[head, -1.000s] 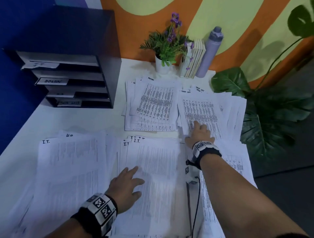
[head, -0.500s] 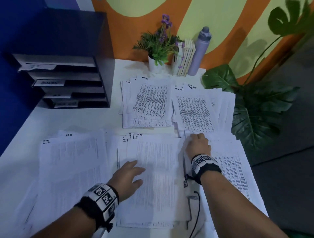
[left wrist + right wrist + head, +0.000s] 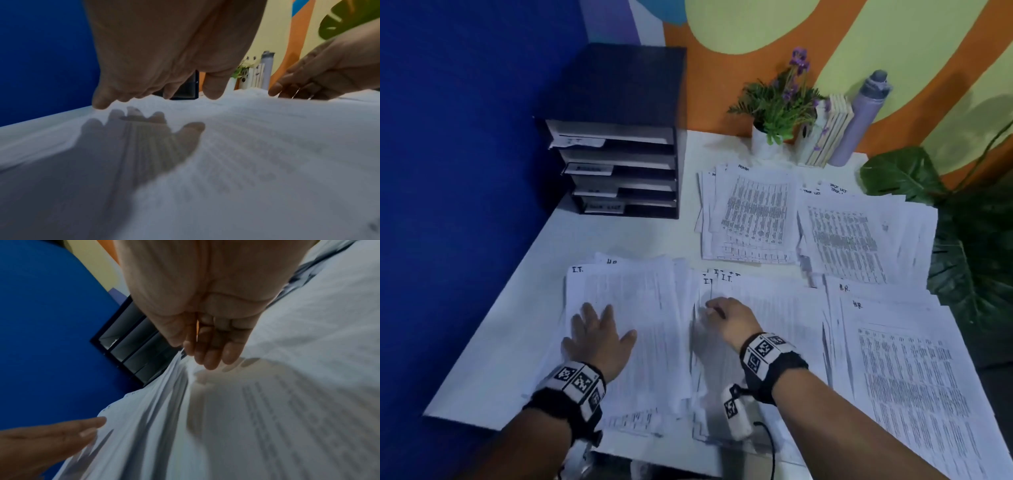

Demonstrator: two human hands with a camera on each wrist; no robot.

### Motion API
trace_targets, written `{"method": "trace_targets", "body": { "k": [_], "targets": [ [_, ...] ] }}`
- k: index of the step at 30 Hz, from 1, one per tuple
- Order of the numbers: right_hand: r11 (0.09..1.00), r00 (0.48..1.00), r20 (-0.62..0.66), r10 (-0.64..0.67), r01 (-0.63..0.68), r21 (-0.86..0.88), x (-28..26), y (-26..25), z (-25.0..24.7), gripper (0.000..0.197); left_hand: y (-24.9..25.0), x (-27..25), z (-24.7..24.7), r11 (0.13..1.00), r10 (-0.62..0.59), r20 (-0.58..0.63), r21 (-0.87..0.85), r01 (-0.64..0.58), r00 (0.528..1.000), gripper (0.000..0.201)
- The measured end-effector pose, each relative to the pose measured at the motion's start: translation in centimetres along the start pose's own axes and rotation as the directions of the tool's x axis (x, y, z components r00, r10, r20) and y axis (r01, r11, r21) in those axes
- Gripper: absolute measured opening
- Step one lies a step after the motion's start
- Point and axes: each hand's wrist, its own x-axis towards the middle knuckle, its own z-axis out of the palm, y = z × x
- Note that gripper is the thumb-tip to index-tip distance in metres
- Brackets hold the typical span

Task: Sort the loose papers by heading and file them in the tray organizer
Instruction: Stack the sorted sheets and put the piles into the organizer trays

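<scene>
Beside stack edge, right hand curled

left hand shifted onto left I.T. stack; right hand drawn back onto middle stack

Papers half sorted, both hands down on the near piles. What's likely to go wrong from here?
1. The left hand lies flat on a white I.T.-headed paper pile with an H.R. sheet peeking out beneath; lifting the pile whole could misfile it.
2. The right hand is at the fanned edge of the middle I.T. stack; a loose grip may scatter sheets.
3. The H.R. pile on the right overhangs the white table edge and could slide off.
</scene>
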Motion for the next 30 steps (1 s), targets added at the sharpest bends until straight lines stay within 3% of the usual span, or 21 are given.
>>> {"method": "trace_targets", "body": {
  "k": [2, 5, 7, 9, 13, 15, 18, 23, 26, 30],
  "targets": [
    [0.999, 0.999, 0.035, 0.040, -0.040, 0.007, 0.0, -1.1, 1.5, 0.036, -1.1, 0.0, 0.7, 1.000, 0.006, 0.055, 0.022, -0.007, 0.998, 0.076],
    [0.997, 0.996, 0.047, 0.069, -0.069, -0.019, 0.1, -1.7, 3.5, 0.022, -1.6, -0.3, 1.8, 0.981, 0.185, 0.100, 0.037, -0.190, 0.978, 0.068],
    [0.994, 0.993, 0.040, 0.109, -0.110, 0.022, 0.1, -1.8, 4.2, 0.027, -1.6, -0.7, 2.0, 0.936, 0.353, 0.076, -0.044, -0.351, 0.932, 0.060],
    [0.982, 0.987, -0.001, 0.163, -0.162, 0.101, 0.1, -1.5, 4.1, 0.015, -1.9, -0.7, 1.9, 0.887, 0.425, -0.008, -0.196, -0.418, 0.905, 0.056],
    [0.939, 0.951, -0.052, 0.303, -0.290, 0.184, 0.5, -0.3, 3.1, 0.031, -3.2, 0.8, 1.4, 0.926, 0.214, -0.227, -0.261, -0.271, 0.950, 0.062],
    [0.931, 0.936, -0.080, 0.342, -0.326, 0.166, 0.7, 0.4, 2.7, 0.036, -3.9, 1.3, 1.1, 0.962, 0.079, -0.232, -0.236, -0.135, 0.970, 0.071],
    [0.923, 0.922, -0.100, 0.374, -0.360, 0.133, 0.2, 0.6, 2.0, 0.048, -4.3, 1.4, 0.7, 0.987, -0.059, -0.148, -0.160, 0.035, 0.987, 0.093],
    [0.928, 0.920, -0.129, 0.371, -0.362, 0.085, -0.5, 1.0, 2.3, 0.046, -5.1, 2.4, 0.6, 0.979, -0.133, -0.126, -0.169, 0.111, 0.983, 0.108],
    [0.930, 0.930, -0.063, 0.361, -0.355, 0.094, -0.9, 0.7, 2.5, 0.054, -5.3, 3.0, 0.2, 0.970, -0.159, -0.090, -0.199, 0.138, 0.983, 0.111],
    [0.918, 0.934, -0.025, 0.357, -0.345, 0.195, -1.1, 0.6, 3.0, 0.062, -4.5, 2.5, -0.5, 0.975, -0.157, -0.087, -0.171, 0.140, 0.984, 0.082]
  ]
}}
